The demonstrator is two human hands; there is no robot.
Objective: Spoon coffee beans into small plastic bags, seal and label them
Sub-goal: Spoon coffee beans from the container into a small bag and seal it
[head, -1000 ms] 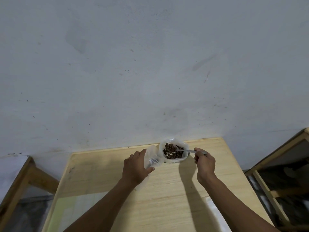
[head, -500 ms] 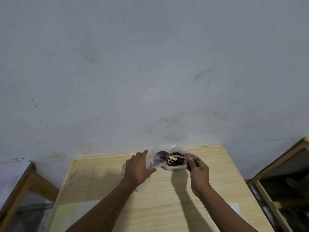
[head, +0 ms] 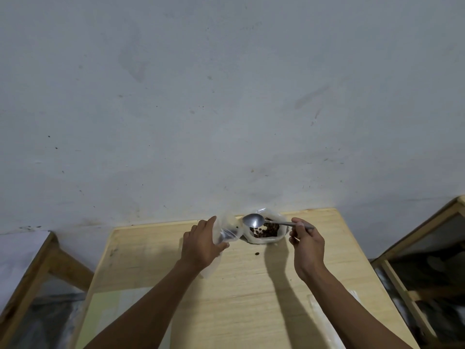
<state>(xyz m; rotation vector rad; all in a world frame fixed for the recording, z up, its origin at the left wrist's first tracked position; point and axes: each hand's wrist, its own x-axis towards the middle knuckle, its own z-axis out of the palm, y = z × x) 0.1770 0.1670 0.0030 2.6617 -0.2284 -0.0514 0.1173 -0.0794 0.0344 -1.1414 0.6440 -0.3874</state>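
Observation:
My left hand [head: 201, 245] grips a small clear plastic bag [head: 227, 229] upright above the wooden table [head: 251, 298], its mouth facing right. My right hand [head: 305, 244] pinches the handle of a metal spoon [head: 254, 220]. The spoon's bowl looks empty and hovers between the small bag and a larger open plastic bag of coffee beans [head: 266, 230] standing at the table's far edge. One loose bean [head: 257, 253] lies on the table in front of that bag.
A grey wall rises right behind the table. Wooden frames stand to the left [head: 30, 280] and to the right [head: 412, 260] of the table. Pale flat plastic sheets [head: 324, 321] lie near my right forearm, and a light sheet [head: 110, 316] lies at the near left.
The spoon was carried full from the bean bag to the small bag's mouth and now hangs empty just right of it. A bean now lies on the table.

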